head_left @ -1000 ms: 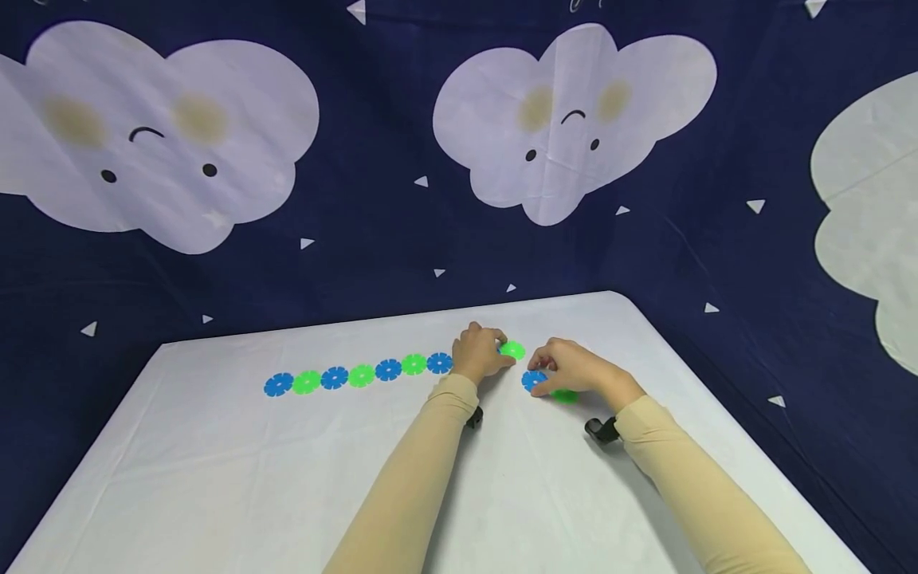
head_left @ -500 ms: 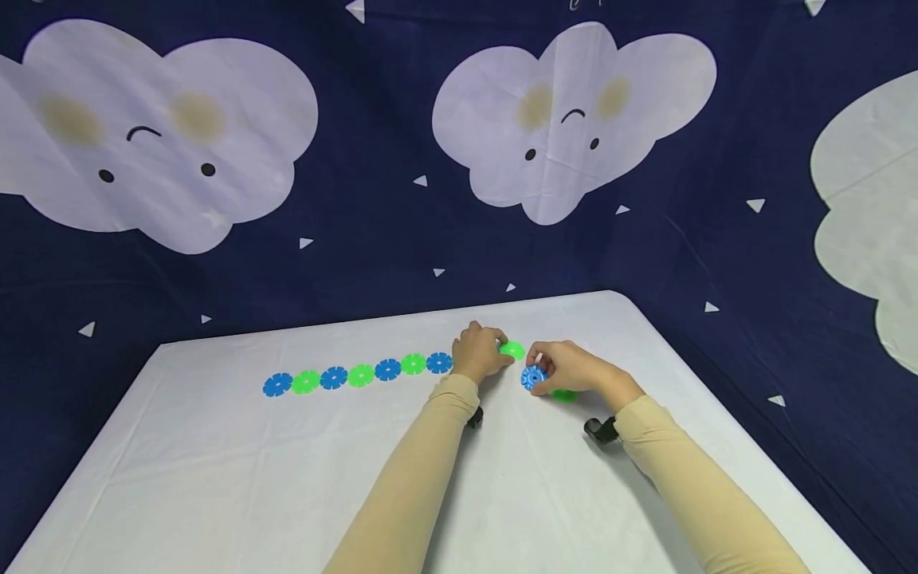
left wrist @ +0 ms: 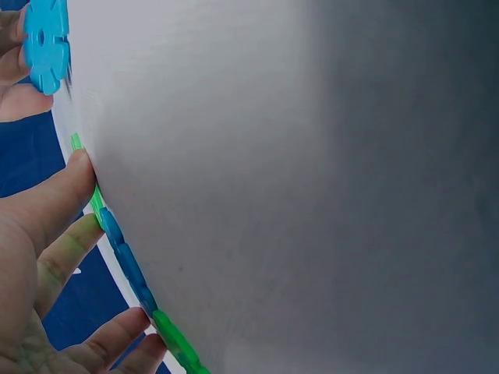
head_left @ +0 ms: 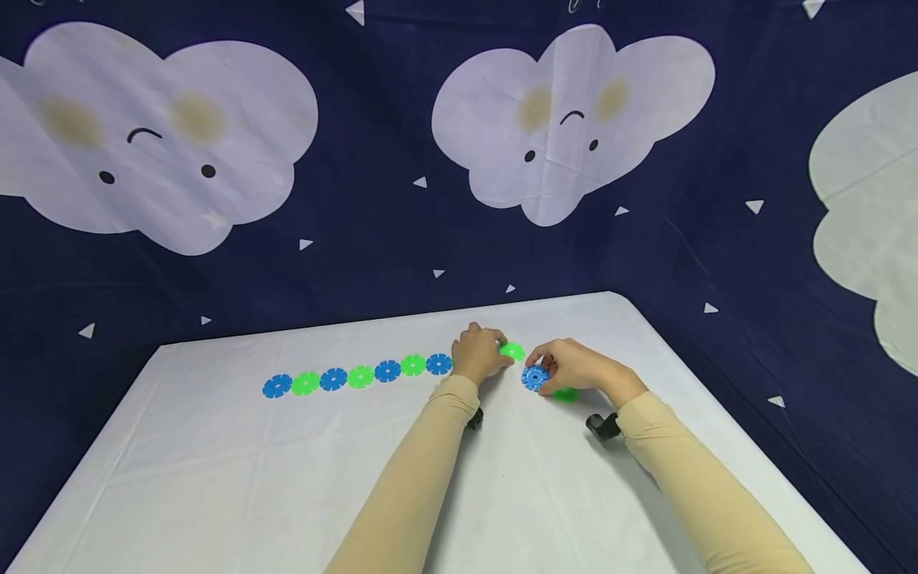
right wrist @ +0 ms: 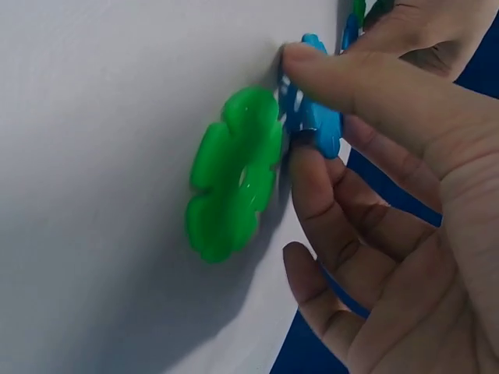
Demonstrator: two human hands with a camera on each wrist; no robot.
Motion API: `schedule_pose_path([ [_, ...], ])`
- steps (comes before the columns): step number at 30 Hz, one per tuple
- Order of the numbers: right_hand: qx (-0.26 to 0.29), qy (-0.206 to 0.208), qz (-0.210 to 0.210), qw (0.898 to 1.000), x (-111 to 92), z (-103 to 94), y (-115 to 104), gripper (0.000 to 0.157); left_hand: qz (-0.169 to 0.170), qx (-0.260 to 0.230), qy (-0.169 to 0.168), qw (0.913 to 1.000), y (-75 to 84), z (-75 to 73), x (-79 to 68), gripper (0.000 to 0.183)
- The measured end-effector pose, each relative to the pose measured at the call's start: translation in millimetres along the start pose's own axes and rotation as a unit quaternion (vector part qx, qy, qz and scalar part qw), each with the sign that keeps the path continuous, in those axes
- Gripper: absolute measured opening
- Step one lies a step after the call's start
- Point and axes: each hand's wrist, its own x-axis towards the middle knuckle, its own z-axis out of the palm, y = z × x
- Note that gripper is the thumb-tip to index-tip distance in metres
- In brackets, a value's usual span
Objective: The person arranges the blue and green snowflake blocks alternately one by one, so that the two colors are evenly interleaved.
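My right hand (head_left: 577,368) pinches a blue notched disc (head_left: 534,378) between thumb and fingers; its face tilts up toward the head camera. Close beside that hand lies a loose green notched disc (right wrist: 234,175), partly hidden by the hand in the head view. My left hand (head_left: 478,353) is at the right end of a row of alternating blue and green discs and covers part of it. Its thumb and index finger grip the green end disc (head_left: 512,351), and the other fingertips touch the row further along, in the left wrist view.
The rest of the row, from its leftmost blue disc (head_left: 277,386), runs left across the back of the white-covered table (head_left: 215,478). Behind the table's far edge hangs a dark blue curtain (head_left: 373,263) with clouds on it.
The blue disc at my right hand has tipped up from lying flat and shifted slightly, its face now lighter. My left hand and the row have stayed in place.
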Motion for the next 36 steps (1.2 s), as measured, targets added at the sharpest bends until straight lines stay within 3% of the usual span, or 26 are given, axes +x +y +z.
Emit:
schedule_pose_path([
  [8, -0.012, 0.006, 0.004, 1.000, 0.0, -0.2, 0.2, 0.049, -0.001, -0.003, 0.000, 1.0000, -0.4, 1.5, 1.2, 0.046],
  [16, -0.013, 0.029, -0.011, 0.999, 5.0, 0.3, 14.5, 0.045, -0.001, 0.007, 0.003, 1.0000, -1.5, 1.2, 1.9, 0.046],
  [28, -0.063, 0.080, 0.025, 0.995, 9.0, -12.0, 25.8, 0.048, -0.002, 0.005, 0.002, 1.0000, 0.0, 0.5, 0.9, 0.046],
  [36, -0.065, 0.086, 0.048, 0.993, 19.2, -15.3, 32.1, 0.048, -0.003, 0.003, -0.001, 1.0000, -0.6, 1.1, 2.7, 0.046],
])
